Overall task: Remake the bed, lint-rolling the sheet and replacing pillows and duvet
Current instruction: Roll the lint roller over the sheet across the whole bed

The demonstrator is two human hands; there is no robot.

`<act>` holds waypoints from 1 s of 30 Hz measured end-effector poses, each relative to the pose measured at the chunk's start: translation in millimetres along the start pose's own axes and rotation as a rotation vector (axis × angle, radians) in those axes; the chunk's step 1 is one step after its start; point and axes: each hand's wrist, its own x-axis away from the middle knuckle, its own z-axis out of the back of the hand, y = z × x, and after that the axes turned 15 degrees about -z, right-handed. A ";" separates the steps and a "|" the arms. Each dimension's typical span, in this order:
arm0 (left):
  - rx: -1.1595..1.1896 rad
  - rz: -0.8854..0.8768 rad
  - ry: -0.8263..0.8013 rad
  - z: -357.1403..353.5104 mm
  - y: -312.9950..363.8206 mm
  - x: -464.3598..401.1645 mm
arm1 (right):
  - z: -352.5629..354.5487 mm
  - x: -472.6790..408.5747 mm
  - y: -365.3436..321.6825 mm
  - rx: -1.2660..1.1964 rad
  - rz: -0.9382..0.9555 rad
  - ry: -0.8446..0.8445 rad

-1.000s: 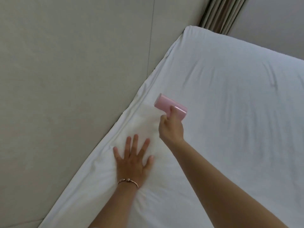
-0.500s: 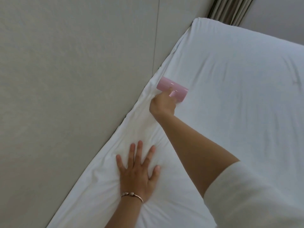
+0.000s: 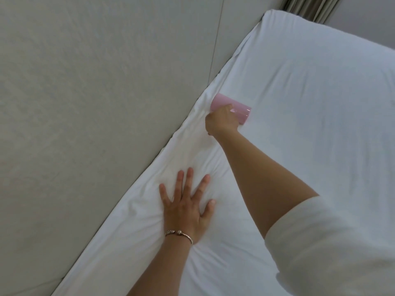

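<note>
Pink lint roller (image 3: 232, 107) gripped by right hand (image 3: 222, 122), run along white sheet (image 3: 310, 103); left hand (image 3: 186, 208) spread flat. Pillows, duvet unseen, judged not yet replaced.

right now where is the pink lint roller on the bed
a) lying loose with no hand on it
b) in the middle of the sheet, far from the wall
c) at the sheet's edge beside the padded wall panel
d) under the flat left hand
c: the right hand holds the pink lint roller on the white sheet right by its bunched edge along the padded wall panel, while the left hand presses flat on the sheet nearer the camera.
</note>
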 end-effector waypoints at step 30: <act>0.084 0.341 -0.174 87.4 -43.3 264.3 | -71.5 291.4 122.4 0.103 -0.023 -0.149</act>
